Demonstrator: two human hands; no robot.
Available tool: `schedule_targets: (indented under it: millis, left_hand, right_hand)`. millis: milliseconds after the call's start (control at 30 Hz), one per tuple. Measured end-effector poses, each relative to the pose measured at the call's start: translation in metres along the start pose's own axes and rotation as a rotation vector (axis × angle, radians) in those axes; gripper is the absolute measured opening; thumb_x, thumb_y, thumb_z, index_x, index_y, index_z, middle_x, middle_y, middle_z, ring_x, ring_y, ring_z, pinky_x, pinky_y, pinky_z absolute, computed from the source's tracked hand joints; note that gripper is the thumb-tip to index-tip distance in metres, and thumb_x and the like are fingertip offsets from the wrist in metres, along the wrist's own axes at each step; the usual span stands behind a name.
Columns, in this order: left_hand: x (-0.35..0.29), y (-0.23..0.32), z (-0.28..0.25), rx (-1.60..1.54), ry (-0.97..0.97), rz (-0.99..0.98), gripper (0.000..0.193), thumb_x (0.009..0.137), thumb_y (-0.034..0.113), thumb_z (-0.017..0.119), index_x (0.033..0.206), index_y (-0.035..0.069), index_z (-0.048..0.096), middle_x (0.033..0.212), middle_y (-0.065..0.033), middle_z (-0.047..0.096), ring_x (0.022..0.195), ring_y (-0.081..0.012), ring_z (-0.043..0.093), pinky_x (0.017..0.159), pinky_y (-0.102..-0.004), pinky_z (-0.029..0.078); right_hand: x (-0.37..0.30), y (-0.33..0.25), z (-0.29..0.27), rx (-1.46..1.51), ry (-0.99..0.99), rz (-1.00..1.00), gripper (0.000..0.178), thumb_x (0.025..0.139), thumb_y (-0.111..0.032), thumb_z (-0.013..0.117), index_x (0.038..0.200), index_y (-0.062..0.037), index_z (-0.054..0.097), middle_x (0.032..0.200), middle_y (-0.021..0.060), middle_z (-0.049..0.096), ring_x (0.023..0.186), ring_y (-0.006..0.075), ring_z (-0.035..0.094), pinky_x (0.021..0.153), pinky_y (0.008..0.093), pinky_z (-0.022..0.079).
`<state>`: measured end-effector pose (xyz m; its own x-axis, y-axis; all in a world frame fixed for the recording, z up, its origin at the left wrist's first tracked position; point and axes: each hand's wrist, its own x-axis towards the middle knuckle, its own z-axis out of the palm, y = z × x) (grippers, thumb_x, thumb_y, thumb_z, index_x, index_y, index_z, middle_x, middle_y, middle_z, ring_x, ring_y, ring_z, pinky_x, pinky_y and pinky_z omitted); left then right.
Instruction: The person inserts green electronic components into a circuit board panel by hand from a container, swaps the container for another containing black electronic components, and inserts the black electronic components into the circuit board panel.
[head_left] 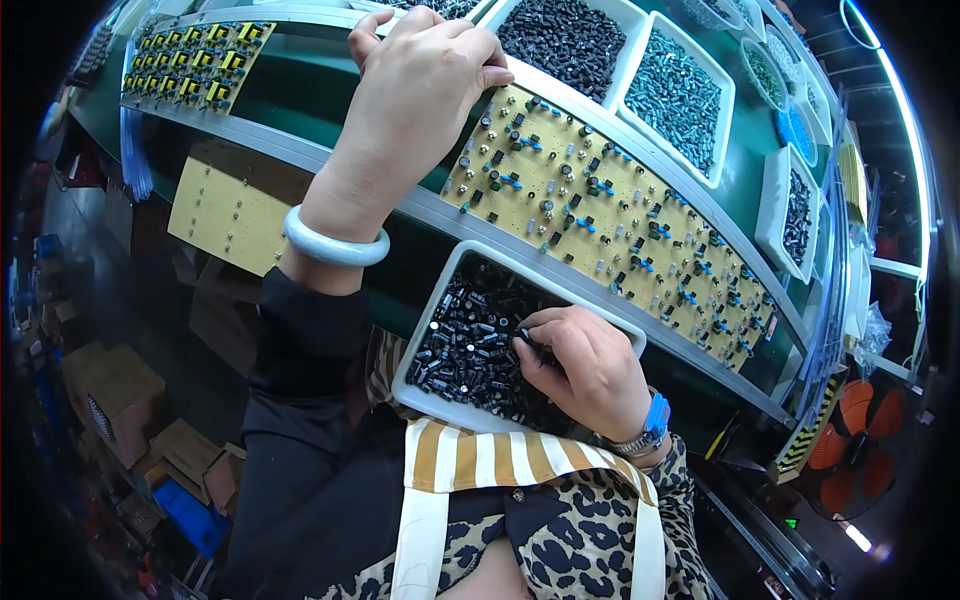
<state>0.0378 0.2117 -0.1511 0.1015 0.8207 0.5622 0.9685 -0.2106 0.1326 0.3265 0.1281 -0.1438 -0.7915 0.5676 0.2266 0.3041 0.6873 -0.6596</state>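
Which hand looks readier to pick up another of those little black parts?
Probably the right hand: its fingertips are already among the black capacitors in the white tray. The left hand rests higher up, on the corner of the circuit board.

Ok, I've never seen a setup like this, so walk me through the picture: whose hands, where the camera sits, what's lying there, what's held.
There is no machine here: a person works with two bare hands, and the one picture comes from a fisheye camera on that person's head, looking down, so straight edges bend. The left hand, with a pale bangle on the wrist, rests its fingers on the top edge of a tan circuit board dotted with small parts, lying on a curved rail. The right hand, wearing a watch, pinches among black capacitors in a white tray. More trays of parts sit beyond the board, and another board lies far left.
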Motion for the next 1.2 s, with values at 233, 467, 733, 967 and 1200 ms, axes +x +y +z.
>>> schedule_targets:
  millis: [233, 467, 733, 967, 1200]
  left_hand:
    - [-0.001, 0.001, -0.006, -0.004, 0.079, 0.130, 0.010, 0.101, 0.023, 0.080, 0.104, 0.014, 0.082, 0.103, 0.0020, 0.079, 0.111, -0.0193, 0.069, 0.116, -0.0514, 0.033]
    - [-0.042, 0.051, -0.047, -0.242, 0.026, 0.071, 0.018, 0.095, 0.026, 0.086, 0.111, 0.018, 0.086, 0.100, 0.0019, 0.078, 0.104, -0.0176, 0.069, 0.116, -0.0480, 0.035]
    - [-0.085, 0.101, -0.055, -0.503, -0.641, 0.516, 0.011, 0.095, 0.021, 0.075, 0.101, 0.015, 0.080, 0.096, 0.0013, 0.068, 0.109, -0.0193, 0.066, 0.126, -0.0497, 0.034]
    - [-0.083, 0.141, -0.041, -0.572, -0.610, 0.566, 0.006, 0.093, 0.013, 0.068, 0.089, 0.013, 0.072, 0.092, 0.0003, 0.061, 0.111, -0.0200, 0.063, 0.131, -0.0529, 0.030]
    - [-0.090, 0.171, -0.024, -0.636, -0.502, 0.622, 0.004, 0.094, 0.011, 0.067, 0.091, 0.011, 0.068, 0.090, -0.0010, 0.058, 0.109, -0.0204, 0.063, 0.134, -0.0583, 0.027]
  right_hand:
    - [0.002, -0.004, -0.012, -0.003, 0.062, 0.016, 0.025, 0.087, -0.006, 0.093, 0.106, -0.0037, 0.076, 0.105, 0.0126, 0.079, 0.088, 0.0260, 0.076, 0.075, 0.0358, 0.061]
    - [-0.024, 0.015, -0.061, -0.109, 0.265, 0.243, 0.029, 0.091, -0.007, 0.091, 0.119, -0.0012, 0.083, 0.109, 0.0094, 0.079, 0.091, 0.0165, 0.075, 0.076, 0.0294, 0.059]
    - [-0.034, 0.064, -0.115, 0.122, 0.455, 0.541, 0.024, 0.101, -0.006, 0.084, 0.124, -0.0012, 0.082, 0.096, 0.0029, 0.077, 0.086, 0.0069, 0.070, 0.074, 0.0249, 0.057]
    - [-0.024, 0.074, -0.123, 0.055, 0.379, 0.556, 0.017, 0.103, -0.008, 0.081, 0.118, 0.0009, 0.081, 0.099, 0.0050, 0.076, 0.087, 0.0075, 0.070, 0.077, 0.0256, 0.057]
    - [0.000, 0.075, -0.132, -0.392, 0.176, 0.298, 0.014, 0.100, -0.010, 0.082, 0.109, 0.0002, 0.080, 0.098, 0.0101, 0.073, 0.082, 0.0216, 0.072, 0.077, 0.0345, 0.059]
